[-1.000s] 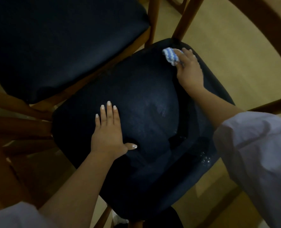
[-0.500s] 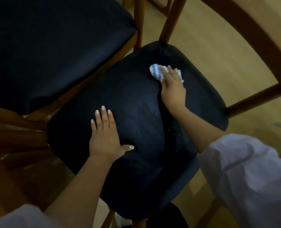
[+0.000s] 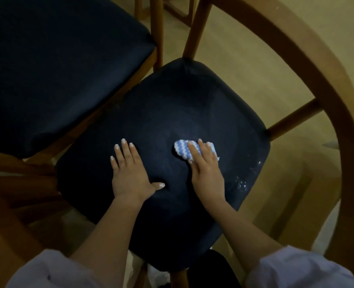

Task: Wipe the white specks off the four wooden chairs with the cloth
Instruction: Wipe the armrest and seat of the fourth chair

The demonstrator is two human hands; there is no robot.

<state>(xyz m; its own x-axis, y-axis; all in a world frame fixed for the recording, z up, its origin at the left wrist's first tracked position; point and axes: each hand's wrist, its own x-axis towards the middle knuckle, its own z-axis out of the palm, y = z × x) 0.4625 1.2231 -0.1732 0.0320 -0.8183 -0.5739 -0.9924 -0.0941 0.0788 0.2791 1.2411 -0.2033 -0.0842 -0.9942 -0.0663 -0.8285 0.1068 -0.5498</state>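
A wooden chair with a dark blue padded seat [image 3: 172, 104] fills the middle of the view. My right hand [image 3: 208, 173] presses a blue-and-white striped cloth [image 3: 182, 151] flat onto the seat's centre, fingers stretched over it. My left hand [image 3: 128, 173] rests flat on the seat just left of it, thumb spread out. A cluster of white specks [image 3: 242, 183] dots the seat's right edge, a short way right of my right wrist.
A second chair with a dark blue seat [image 3: 57, 59] stands close at the upper left, its wooden frame touching this one. The curved wooden backrest [image 3: 317, 65] arcs round the right side. Beige floor [image 3: 244, 48] shows beyond.
My right hand has dragged the cloth from the seat's far corner back toward me to the centre. My left hand has stayed flat in the same spot on the seat.
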